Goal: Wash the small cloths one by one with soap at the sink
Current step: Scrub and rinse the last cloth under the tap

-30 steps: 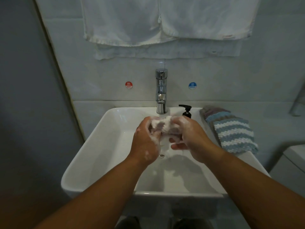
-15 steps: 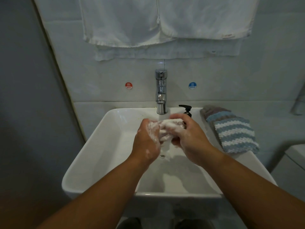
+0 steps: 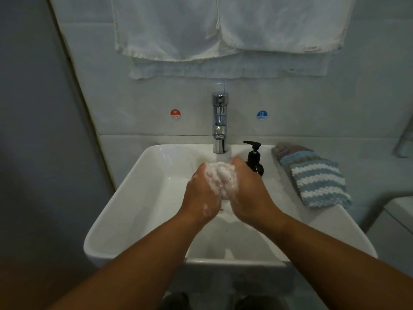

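The small lathered white cloth (image 3: 221, 180) is bunched above the white ceramic sink (image 3: 125, 209), with the left hand (image 3: 201, 198) and right hand (image 3: 250, 193) curled round it, fingers pressing in. Best to rub fold against fold, low over the basin, clear of the striped blue-and-white knitted cloths (image 3: 317, 182) on the rim.

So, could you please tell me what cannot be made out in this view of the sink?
Head view only.
Soapy cloth: foam and the left hand and right hand gripping it hide its colour and pattern.
Soap dispenser: partly hidden behind the right hand; label too dark.
Striped cloths: overlapping, so their number is unclear.
Hanging towels: cut off by the top edge.
Faucet: too dim to see any water.
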The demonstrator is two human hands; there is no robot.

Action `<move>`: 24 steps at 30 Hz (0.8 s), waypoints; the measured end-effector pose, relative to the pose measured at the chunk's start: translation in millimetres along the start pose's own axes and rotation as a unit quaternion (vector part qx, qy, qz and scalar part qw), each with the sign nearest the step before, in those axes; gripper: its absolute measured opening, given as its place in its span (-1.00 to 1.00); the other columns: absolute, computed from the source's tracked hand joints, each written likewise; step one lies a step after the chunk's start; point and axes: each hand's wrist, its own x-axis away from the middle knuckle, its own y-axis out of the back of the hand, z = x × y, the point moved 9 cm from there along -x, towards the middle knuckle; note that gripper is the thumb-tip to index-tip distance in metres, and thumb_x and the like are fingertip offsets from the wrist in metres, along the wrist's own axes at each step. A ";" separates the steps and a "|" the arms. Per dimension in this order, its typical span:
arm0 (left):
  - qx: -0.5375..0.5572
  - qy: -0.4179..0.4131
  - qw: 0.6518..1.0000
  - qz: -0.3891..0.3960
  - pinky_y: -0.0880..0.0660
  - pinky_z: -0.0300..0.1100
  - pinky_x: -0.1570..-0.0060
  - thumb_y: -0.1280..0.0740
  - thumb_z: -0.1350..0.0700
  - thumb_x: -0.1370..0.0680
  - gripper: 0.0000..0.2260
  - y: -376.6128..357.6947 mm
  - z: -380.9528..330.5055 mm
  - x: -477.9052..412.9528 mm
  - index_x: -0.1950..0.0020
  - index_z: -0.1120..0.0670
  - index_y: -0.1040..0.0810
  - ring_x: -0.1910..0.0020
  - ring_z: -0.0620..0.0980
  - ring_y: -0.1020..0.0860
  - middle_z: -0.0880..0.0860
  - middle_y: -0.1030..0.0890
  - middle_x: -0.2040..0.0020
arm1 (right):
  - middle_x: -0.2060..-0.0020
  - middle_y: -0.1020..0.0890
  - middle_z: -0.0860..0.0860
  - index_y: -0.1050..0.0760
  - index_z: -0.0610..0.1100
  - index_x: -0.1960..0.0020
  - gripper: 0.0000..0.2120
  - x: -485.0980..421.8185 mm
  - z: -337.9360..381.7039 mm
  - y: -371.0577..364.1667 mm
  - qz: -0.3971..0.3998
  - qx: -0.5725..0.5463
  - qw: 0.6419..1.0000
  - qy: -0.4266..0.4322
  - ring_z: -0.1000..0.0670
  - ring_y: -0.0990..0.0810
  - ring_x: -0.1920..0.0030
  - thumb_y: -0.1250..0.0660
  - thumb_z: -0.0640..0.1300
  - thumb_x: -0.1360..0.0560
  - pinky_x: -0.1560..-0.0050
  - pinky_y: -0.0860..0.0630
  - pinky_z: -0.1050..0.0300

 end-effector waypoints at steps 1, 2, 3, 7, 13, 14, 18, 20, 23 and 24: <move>0.033 -0.013 0.999 0.022 -0.60 -0.07 0.10 -0.27 0.08 -0.64 -0.83 -5.3 -3.1 2.9 -0.14 0.16 -0.53 0.03 0.15 -0.64 0.12 -0.64 0.02 | 0.12 -0.55 0.01 -0.41 -0.07 -0.11 -0.83 -6.9 -11.0 5.6 -0.030 0.003 0.999 -0.030 0.00 -0.57 0.14 -0.32 -0.26 -0.58 0.20 -0.58 0.08; 0.046 -0.030 0.998 0.043 -0.59 -0.05 0.10 -0.27 0.09 -0.65 -0.82 -10.3 -7.4 6.5 -0.15 0.16 -0.53 0.04 0.17 -0.64 0.14 -0.64 0.02 | 0.11 -0.55 0.04 -0.43 -0.04 -0.13 -0.82 -12.0 -19.7 11.6 -0.054 0.030 0.996 -0.061 -0.02 -0.58 0.12 -0.34 -0.21 -0.57 0.21 -0.56 0.07; 0.031 -0.048 0.997 0.055 -0.61 -0.09 0.10 -0.27 0.09 -0.66 -0.83 -13.9 -9.6 8.2 -0.16 0.15 -0.54 0.05 0.14 -0.65 0.10 -0.65 0.02 | 0.11 -0.53 0.08 -0.45 -0.02 -0.15 -0.81 -15.0 -27.8 11.1 -0.050 0.081 0.992 -0.081 -0.01 -0.58 0.10 -0.36 -0.16 -0.56 0.21 -0.51 0.14; -0.050 -0.059 0.997 0.010 -0.50 -0.45 0.22 -0.31 0.14 -0.65 -0.91 -6.1 -9.7 2.8 -0.15 0.08 -0.49 0.11 -0.07 -0.57 -0.12 -0.55 0.10 | 0.09 -0.56 0.07 -0.50 -0.08 -0.15 -0.82 -3.3 -28.2 -8.8 0.029 0.118 0.991 -0.056 -0.02 -0.60 0.03 -0.39 -0.14 -0.56 0.01 -0.56 0.08; -0.072 -0.038 0.996 0.027 -0.58 -0.23 0.17 -0.33 0.12 -0.63 -0.86 -11.0 -1.9 0.9 -0.18 0.06 -0.49 0.11 -0.01 -0.59 -0.08 -0.56 0.09 | 0.12 -0.54 0.01 -0.35 -0.10 -0.15 -0.75 -3.6 -2.6 5.6 -0.029 -0.035 0.999 -0.024 0.02 -0.58 0.12 -0.38 -0.21 -0.57 0.22 -0.52 0.25; -0.040 -0.046 0.997 0.035 -0.57 -0.22 0.22 -0.31 0.08 -0.65 -0.89 -12.7 -3.7 2.7 -0.15 0.05 -0.49 0.15 -0.01 -0.59 -0.08 -0.56 0.12 | 0.10 -0.56 0.00 -0.35 -0.08 -0.17 -0.73 -7.1 -10.3 9.1 -0.046 -0.009 0.997 -0.056 0.00 -0.59 0.09 -0.39 -0.18 -0.57 0.15 -0.56 0.17; 0.074 -0.022 0.997 -0.006 -0.63 -0.07 0.15 -0.26 0.07 -0.67 -0.91 -1.0 -8.3 4.1 -0.11 0.06 -0.47 0.10 0.01 -0.63 0.02 -0.62 0.07 | 0.16 -0.53 0.01 -0.38 -0.14 -0.05 -0.87 -6.4 -24.8 0.4 -0.007 0.013 0.997 -0.081 -0.01 -0.54 0.15 -0.32 -0.23 -0.57 0.33 -0.41 0.35; 0.025 0.016 0.998 -0.049 -0.64 -0.02 0.07 -0.30 0.12 -0.65 -0.91 9.1 1.1 -0.9 -0.14 0.03 -0.46 0.07 0.00 -0.62 0.01 -0.62 0.05 | 0.18 -0.57 0.02 -0.42 -0.14 -0.05 -0.94 1.3 -12.0 -4.7 0.019 -0.068 0.997 -0.024 0.06 -0.57 0.21 -0.30 -0.22 -0.62 0.34 -0.44 0.33; 0.083 0.075 0.993 -0.042 -0.62 0.01 0.22 -0.37 0.11 -0.54 -0.79 10.5 10.8 -2.2 -0.12 -0.06 -0.42 0.16 0.03 -0.60 0.04 -0.63 0.07 | 0.14 -0.61 0.04 -0.43 -0.08 -0.21 -0.84 7.7 5.6 -5.0 0.057 -0.224 0.973 0.008 0.21 -0.60 0.25 -0.30 -0.19 -0.64 0.31 -0.49 0.31; 0.135 0.074 0.988 -0.018 -0.56 -0.07 0.32 -0.35 0.10 -0.55 -0.81 4.9 8.9 0.1 -0.11 -0.06 -0.42 0.23 0.00 -0.57 0.06 -0.63 0.09 | 0.11 -0.61 0.02 -0.42 -0.07 -0.25 -0.78 4.1 -0.1 -0.6 0.034 -0.239 0.970 -0.008 0.20 -0.62 0.22 -0.30 -0.23 -0.64 0.30 -0.51 0.30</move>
